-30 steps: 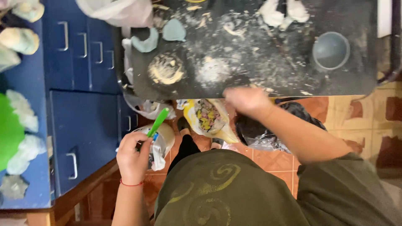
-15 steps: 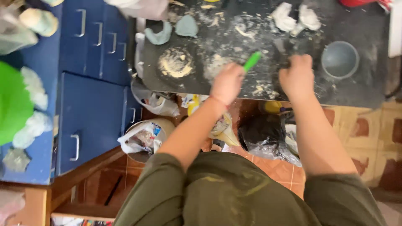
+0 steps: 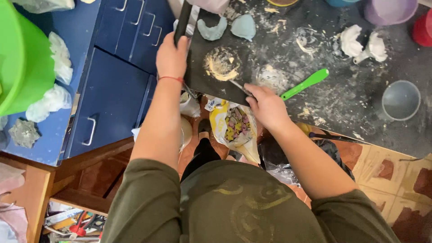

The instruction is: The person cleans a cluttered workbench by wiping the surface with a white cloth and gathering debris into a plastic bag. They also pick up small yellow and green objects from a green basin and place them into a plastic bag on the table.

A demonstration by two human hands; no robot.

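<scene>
My left hand grips the left edge of a black worktop dusted with plaster. My right hand is closed on a thin metal tool, whose tip rests at a round yellowish plaster patch near the worktop's front left corner. A green-handled tool lies on the worktop just right of that hand. A second pale plaster smear sits between the patch and the green tool.
Two pale blue-green casts and white plaster pieces lie further back. A grey cup, purple tub and red container stand right. A green bucket sits on a blue cabinet. An open yellow bag is below.
My left hand let go of the green-handled tool, which now lies on the worktop, and moved left to grip the edge. My right hand shifted left to the yellowish patch with a metal tool.
</scene>
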